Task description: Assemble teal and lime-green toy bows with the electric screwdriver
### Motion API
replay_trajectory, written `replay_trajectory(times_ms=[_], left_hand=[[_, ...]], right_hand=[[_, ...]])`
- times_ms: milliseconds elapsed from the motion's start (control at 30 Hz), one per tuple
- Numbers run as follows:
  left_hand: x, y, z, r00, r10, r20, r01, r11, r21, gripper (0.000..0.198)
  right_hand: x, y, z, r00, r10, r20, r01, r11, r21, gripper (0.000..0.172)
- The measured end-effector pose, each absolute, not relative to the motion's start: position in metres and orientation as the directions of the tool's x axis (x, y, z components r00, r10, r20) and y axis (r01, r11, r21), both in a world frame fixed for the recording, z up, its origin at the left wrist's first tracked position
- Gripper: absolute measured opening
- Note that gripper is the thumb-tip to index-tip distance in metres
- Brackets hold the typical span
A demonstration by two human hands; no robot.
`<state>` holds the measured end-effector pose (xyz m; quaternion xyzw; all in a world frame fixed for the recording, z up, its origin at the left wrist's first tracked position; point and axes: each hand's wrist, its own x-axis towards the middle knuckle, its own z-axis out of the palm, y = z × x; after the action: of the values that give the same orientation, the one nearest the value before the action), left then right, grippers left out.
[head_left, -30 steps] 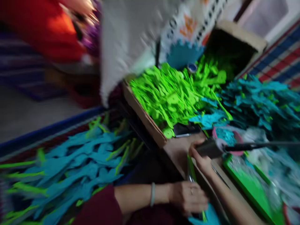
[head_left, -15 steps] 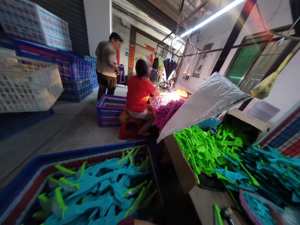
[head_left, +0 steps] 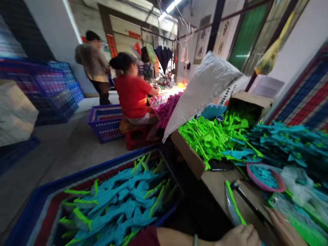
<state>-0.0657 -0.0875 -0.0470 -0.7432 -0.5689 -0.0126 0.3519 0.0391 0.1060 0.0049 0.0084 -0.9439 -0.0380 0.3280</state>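
My left hand (head_left: 239,235), at the bottom edge, has its fingers curled round the lower end of a plastic blade-shaped piece (head_left: 232,205) with a bright green edge and a greyish clear side. A speck of teal shows beside that hand. My right hand (head_left: 284,225) lies on the workbench (head_left: 215,179) with its fingers stretched out, by the handle end of a hammer (head_left: 249,201). Its lower part is cut off by the frame. Teal plastic pieces (head_left: 123,201) with green-edged blades fill the lined basket (head_left: 84,172) to the left.
Green plastic parts (head_left: 205,136) spill from a carton (head_left: 189,155). Teal parts (head_left: 294,140) pile at right, behind a pink bowl (head_left: 266,177) of small teal pieces. A seated person in red (head_left: 132,97) and a standing person (head_left: 94,66) are farther off. Blue crates (head_left: 53,89) stand left.
The view has swung right and down, bringing both my hands and more of the bench into sight. The hammer and the green-edged piece now show at greater length.
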Motion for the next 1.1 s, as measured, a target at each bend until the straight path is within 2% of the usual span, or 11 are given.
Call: replay_trajectory(times_ms=[100, 200, 367, 433, 533, 600, 733, 867, 933, 1033, 1100], left_hand=[[-0.052, -0.087, -0.058, 0.282, 0.787, 0.549, 0.916, -0.051, -0.397, 0.029], [-0.045, -0.098, -0.059, 0.234, 0.764, 0.601, 0.933, -0.003, -0.360, 0.029], [-0.038, -0.120, -0.039, 0.118, 0.805, 0.582, 0.970, 0.032, -0.242, 0.038], [-0.040, -0.120, -0.035, 0.108, 0.814, 0.570, 0.980, 0.011, -0.200, 0.038], [-0.041, -0.116, -0.036, 0.089, 0.804, 0.588, 0.990, -0.008, -0.139, 0.036], [-0.039, -0.115, -0.036, 0.080, 0.806, 0.586, 0.993, -0.011, -0.120, 0.036], [-0.037, -0.118, -0.035, 0.077, 0.827, 0.557, 0.992, -0.008, -0.124, 0.037], [-0.041, -0.118, -0.031, 0.066, 0.808, 0.586, 0.993, 0.005, -0.118, 0.038], [-0.045, -0.115, -0.030, 0.057, 0.802, 0.595, 0.996, -0.004, -0.089, 0.037], [-0.047, -0.112, -0.028, 0.030, 0.817, 0.576, 0.999, -0.018, -0.026, 0.038], [-0.045, -0.111, -0.029, 0.010, 0.834, 0.551, 1.000, -0.013, 0.002, 0.040]], right_hand=[[0.042, 0.120, -0.040, -0.848, -0.121, 0.516, -0.063, 0.990, 0.128, 0.095], [0.033, 0.123, -0.041, -0.924, -0.023, 0.383, 0.008, 0.997, 0.080, 0.090], [0.020, 0.100, 0.011, -0.954, 0.212, 0.211, 0.146, 0.946, -0.289, 0.059], [0.013, 0.089, 0.026, -0.971, 0.185, 0.149, 0.103, 0.892, -0.439, 0.054], [0.003, 0.076, 0.037, -0.990, 0.134, -0.033, 0.131, 0.833, -0.537, 0.052], [-0.001, 0.070, 0.041, -0.990, 0.141, -0.010, 0.121, 0.811, -0.573, 0.050], [-0.004, 0.069, 0.037, -0.939, 0.264, 0.220, 0.076, 0.785, -0.615, 0.051], [-0.002, 0.076, 0.036, -0.979, 0.204, 0.008, 0.157, 0.778, -0.608, 0.051], [0.004, 0.078, 0.041, -0.974, 0.219, 0.058, 0.133, 0.761, -0.636, 0.049], [0.017, 0.079, 0.048, -0.922, 0.272, 0.275, 0.031, 0.760, -0.649, 0.049], [0.027, 0.081, 0.049, -0.947, 0.233, 0.222, 0.048, 0.784, -0.619, 0.050]])
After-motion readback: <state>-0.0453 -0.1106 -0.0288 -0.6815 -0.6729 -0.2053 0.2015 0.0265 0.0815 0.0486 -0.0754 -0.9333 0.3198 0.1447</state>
